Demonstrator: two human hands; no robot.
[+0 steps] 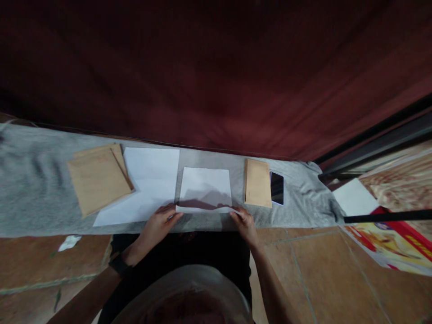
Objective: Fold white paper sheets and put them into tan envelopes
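A white sheet of paper point(206, 182) lies in front of me on the grey cloth, its near edge folded up into a narrow strip. At the left end of that strip, my left hand point(161, 223) pinches the paper between thumb and fingers. My right hand point(245, 225) grips the right end the same way. Left of the sheet, larger white paper point(153, 173) lies flat, partly covered by several brown envelopes point(97, 182). To the right sits a small stack of brown envelopes point(259, 182).
A phone point(277, 189) lies beside the right-hand envelopes. The grey cloth point(33, 180) covers a long narrow surface against a dark red curtain point(202, 90). At far right are a dark metal frame point(371, 153) and a colourful printed box point(394, 243). A white scrap point(69, 243) lies on the tiled floor.
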